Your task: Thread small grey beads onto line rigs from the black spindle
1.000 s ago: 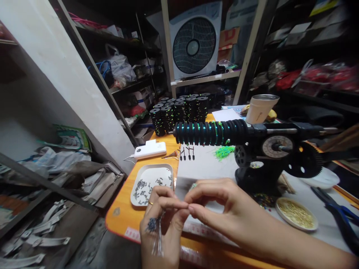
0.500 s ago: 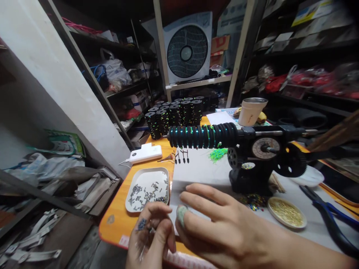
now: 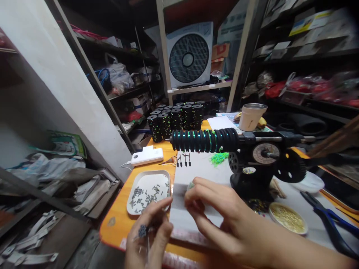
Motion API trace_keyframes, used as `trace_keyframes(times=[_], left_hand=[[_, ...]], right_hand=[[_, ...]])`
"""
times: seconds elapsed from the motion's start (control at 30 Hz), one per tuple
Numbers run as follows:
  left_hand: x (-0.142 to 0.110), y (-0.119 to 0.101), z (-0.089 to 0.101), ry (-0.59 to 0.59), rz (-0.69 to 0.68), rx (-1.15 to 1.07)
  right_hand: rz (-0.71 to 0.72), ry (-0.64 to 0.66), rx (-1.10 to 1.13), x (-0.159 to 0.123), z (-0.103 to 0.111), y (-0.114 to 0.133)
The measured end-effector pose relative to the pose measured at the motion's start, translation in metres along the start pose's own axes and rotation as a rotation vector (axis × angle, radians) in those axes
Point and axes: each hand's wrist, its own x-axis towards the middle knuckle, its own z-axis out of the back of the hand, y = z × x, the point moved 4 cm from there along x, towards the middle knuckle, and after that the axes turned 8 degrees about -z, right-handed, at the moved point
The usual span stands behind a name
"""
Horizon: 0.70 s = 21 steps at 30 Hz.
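Observation:
My left hand (image 3: 153,233) is curled, palm up, at the near edge of the table. A cluster of small dark grey pieces (image 3: 142,230) lies in its palm, and a thin pale strand shows below the fingers. To the right, my right hand (image 3: 221,215) is closed in a pinch above the white sheet; whatever its fingertips hold is too small or hidden. A greenish wrap (image 3: 191,185) covers one fingertip. Just beyond my left hand is a white tray (image 3: 131,203) with many similar grey pieces (image 3: 151,198).
A black winding device (image 3: 252,153) carries a row of black rings (image 3: 204,140). Stacked black spools (image 3: 176,117) stand behind. Green strands (image 3: 219,158), a dish of gold bits (image 3: 288,218), pliers (image 3: 327,220), a cup (image 3: 252,117) and a white power adapter (image 3: 147,156) are on the table.
My right hand has moved slightly right, away from my left hand, and its fingers have drawn into a pinch. The camera view has tilted up a little.

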Motion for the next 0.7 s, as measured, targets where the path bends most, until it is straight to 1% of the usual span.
trace_keyframes(times=[0.1, 0.17, 0.2, 0.27, 0.33, 0.37, 0.43, 0.53, 0.6, 0.63, 0.7], left_hand=[[0.0, 0.001, -0.015, -0.049, -0.043, -0.151], [0.0, 0.002, -0.024, -0.087, -0.089, -0.25], [0.0, 0.002, -0.028, -0.1, -0.091, -0.315], [-0.003, 0.004, -0.035, -0.096, -0.03, -0.487], [-0.007, 0.008, -0.038, -0.073, 0.091, -0.63], [-0.009, 0.011, -0.037, -0.057, 0.147, -0.655], [-0.011, 0.016, -0.031, -0.022, 0.207, -0.605], [-0.007, 0.026, -0.017, 0.052, 0.217, -0.433], [0.0, 0.03, -0.007, 0.076, 0.209, -0.315], [0.003, 0.031, -0.003, 0.086, 0.203, -0.254], [0.008, 0.031, 0.002, 0.137, 0.195, -0.131]], right_hand=[[-0.084, 0.035, 0.091, -0.002, -0.005, 0.002], [-0.095, 0.037, 0.101, -0.002, -0.005, 0.004], [-0.091, 0.03, 0.101, -0.002, -0.004, 0.004], [-0.084, 0.029, 0.096, -0.002, -0.003, 0.006], [-0.06, 0.05, 0.092, -0.003, -0.003, 0.007], [-0.04, 0.067, 0.081, -0.004, -0.004, 0.007], [0.046, 0.098, -0.002, -0.004, -0.006, 0.007], [0.334, 0.107, -0.284, -0.004, -0.008, 0.011], [0.48, 0.066, -0.424, -0.002, -0.006, 0.013], [0.504, 0.036, -0.454, 0.0, -0.004, 0.014], [0.507, -0.014, -0.476, 0.006, -0.001, 0.014]])
